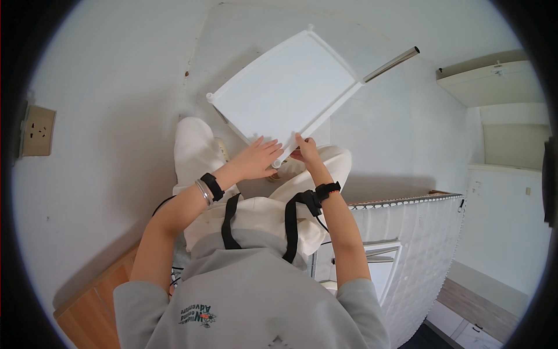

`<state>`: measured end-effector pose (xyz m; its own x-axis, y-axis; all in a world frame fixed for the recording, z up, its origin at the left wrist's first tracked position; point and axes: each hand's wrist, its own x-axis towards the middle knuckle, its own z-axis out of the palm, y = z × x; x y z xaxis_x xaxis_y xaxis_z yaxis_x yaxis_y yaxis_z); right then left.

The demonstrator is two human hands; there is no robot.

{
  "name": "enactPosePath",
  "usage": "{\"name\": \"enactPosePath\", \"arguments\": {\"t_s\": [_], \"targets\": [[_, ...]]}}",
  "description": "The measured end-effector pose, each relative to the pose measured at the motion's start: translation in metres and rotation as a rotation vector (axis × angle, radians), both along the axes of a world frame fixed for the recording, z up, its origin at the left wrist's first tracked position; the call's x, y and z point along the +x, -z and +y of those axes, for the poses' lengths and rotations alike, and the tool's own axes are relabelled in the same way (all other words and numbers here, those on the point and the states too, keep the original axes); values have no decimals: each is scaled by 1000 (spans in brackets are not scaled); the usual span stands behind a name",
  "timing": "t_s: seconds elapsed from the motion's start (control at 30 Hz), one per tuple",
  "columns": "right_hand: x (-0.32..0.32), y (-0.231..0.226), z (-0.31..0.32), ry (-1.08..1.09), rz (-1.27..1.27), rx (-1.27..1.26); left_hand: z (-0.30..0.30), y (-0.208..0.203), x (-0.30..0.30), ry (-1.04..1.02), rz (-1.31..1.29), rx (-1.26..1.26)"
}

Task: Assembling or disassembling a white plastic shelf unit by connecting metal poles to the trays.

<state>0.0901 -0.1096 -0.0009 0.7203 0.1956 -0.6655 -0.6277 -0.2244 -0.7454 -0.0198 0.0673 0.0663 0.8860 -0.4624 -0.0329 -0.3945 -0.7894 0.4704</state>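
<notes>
In front of my knees is a white rectangular shelf panel (285, 87) with raised edges and small round sockets at its corners. A shiny metal tube (392, 65) stands out from the socket at its right corner. My left hand (261, 158) lies flat on the panel by the near corner, fingers stretched out. Close to that same corner, my right hand (306, 150) pinches the panel's right edge, thumb on top and the other fingers partly hidden beneath. The near corner socket (276, 164) shows between my two hands.
A bed with a white quilted cover (424, 232) stands at my right. On it lie another white panel (383, 273) and metal tubes (379, 255). A wall socket (39, 131) is at the left. White cabinets (505, 215) line the far right; orange-brown wood (93, 314) shows at lower left.
</notes>
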Motion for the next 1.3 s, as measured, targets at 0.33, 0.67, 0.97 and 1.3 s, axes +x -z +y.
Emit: {"name": "enactPosePath", "arguments": {"t_s": [0.33, 0.67, 0.97, 1.3], "targets": [[190, -69, -119, 100, -647, -467, -18, 4, 3, -1, 124, 45], [274, -214, -85, 78, -1047, -165, -27, 9, -5, -44, -119, 31], [259, -216, -96, 67, -1190, -451, -18, 9, -7, -96, -68, 93], [200, -232, -95, -4, -1210, -540, 47, -1, -1, -174, -32, 169]]}}
